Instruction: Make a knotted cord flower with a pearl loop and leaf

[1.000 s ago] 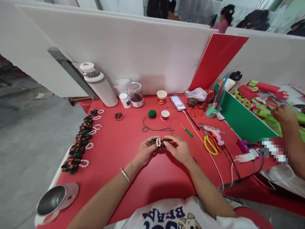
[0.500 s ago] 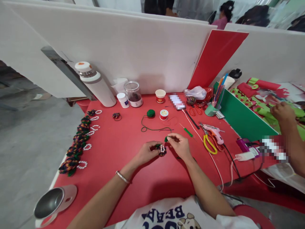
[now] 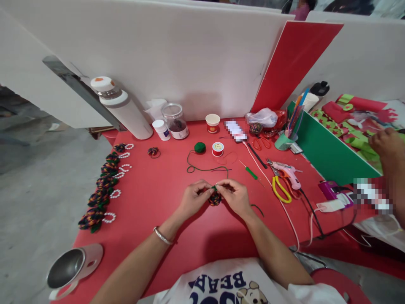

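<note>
Both hands meet over the red table, pinching a small multicoloured knitted piece (image 3: 215, 199) with green yarn at its top. My left hand (image 3: 196, 197) grips it from the left, thumb and fingertips pressed together. From the other side my right hand (image 3: 233, 195) pinches at the green part; the fingers hide most of it. A green yarn strand runs from near the right fingers to a green yarn ball (image 3: 199, 147). Beside that ball stands a spool of red thread (image 3: 217, 148). A green-handled crochet hook (image 3: 251, 172) lies beyond my right hand.
Several similar knitted pieces with white bead loops (image 3: 98, 197) line the left edge, above a steel mug (image 3: 74, 268). Yellow-handled pliers (image 3: 280, 190) and a pink glue gun (image 3: 288, 174) lie right. A bottle (image 3: 126, 114) and jar (image 3: 175, 122) stand behind. A co-worker's hand (image 3: 386, 147) is far right.
My right hand has moved left to the knitted piece, bringing the small green bit against it. The white beads seen on the piece before are now hidden. The view has shifted slightly.
</note>
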`<state>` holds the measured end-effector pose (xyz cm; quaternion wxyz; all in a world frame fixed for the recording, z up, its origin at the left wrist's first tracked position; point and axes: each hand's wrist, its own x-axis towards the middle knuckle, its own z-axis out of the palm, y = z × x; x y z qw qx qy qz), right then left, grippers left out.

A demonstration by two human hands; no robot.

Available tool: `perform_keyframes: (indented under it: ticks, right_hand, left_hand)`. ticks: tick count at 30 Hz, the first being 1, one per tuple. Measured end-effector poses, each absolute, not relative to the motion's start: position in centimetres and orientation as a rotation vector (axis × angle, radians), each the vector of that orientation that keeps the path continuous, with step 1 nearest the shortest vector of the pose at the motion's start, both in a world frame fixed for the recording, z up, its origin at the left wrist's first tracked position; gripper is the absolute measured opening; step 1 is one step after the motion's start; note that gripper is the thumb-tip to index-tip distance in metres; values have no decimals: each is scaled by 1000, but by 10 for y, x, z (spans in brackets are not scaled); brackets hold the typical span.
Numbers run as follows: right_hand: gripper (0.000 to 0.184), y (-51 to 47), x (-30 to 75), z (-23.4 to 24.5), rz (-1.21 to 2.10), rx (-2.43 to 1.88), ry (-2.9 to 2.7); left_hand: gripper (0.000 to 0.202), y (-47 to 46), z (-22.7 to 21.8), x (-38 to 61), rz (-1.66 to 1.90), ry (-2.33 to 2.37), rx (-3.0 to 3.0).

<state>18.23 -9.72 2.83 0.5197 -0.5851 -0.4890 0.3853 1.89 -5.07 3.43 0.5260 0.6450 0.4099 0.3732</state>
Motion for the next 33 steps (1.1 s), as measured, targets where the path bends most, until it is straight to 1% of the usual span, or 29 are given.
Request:
perform_keyframes:
  ticks: [4,6,11,15,18,21,23,24,26,27,33]
  right_hand:
    - [13,-99,182,30,821,-1390,-1193]
    - [13,-99,183,29,823,-1393,-1213]
    - [28,-95,188,26,926,-1419,-1300]
    - [12,-95,188,27,844,-1432,-1416]
    - [14,-96,188,28,797,-1461,-1417]
    - [13,-94,191,30,856,-1457,-1349]
    - [14,-92,197,31,860,-1468,-1301]
    - [15,-91,200,31,838,-1477,-1282]
    - [16,-89,206,30,760,-1502,-1265]
    - [16,-89,208,29,716,-1520,-1273]
    - [14,-92,210,23,450,-1652,-1396]
  left_hand:
    - [18,-50,37,18,861,1016,1529]
    - [18,-50,36,18,841,1036,1537]
    - [16,-51,30,18,812,1100,1568]
    - [16,-53,30,20,782,1108,1677]
    - [16,-55,32,20,804,1100,1772]
    - [17,-54,33,18,818,1093,1800]
    - [14,-52,33,16,826,1103,1786]
    - [18,-51,33,15,826,1115,1777]
    - [35,-48,33,12,808,1157,1762]
    - [40,-47,32,10,780,1186,1757]
    - [35,-50,30,14,472,1456,1871]
